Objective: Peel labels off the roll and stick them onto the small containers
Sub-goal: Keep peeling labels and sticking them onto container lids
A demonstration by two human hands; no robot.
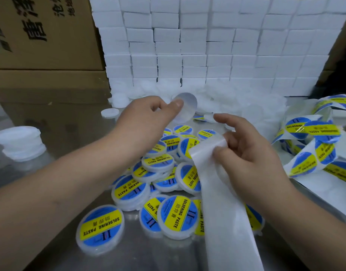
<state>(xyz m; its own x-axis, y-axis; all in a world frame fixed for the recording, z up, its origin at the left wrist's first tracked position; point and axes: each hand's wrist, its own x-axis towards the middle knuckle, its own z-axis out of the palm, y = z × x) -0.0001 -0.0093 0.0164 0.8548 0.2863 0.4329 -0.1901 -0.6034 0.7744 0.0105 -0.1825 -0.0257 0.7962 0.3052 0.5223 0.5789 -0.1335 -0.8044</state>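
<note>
Liner strip [223, 202] between right fingers [224, 155], disc [188, 106] between left

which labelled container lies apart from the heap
The soldering paste container at the near left: it lies flat alone on the metal table, while the others overlap in a heap.

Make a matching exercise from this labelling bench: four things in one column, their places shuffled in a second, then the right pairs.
Things
1. round pale disc
2. blank white backing strip
3. round white containers with blue and yellow labels
4. loose strip of blue and yellow labels

Places
A. heaped mid-way on the shiny metal table
B. in the grip of the right hand
C. piled at the right edge
D. pinched by the left hand

Pairs: 1-D, 2-B, 3-A, 4-C
</note>
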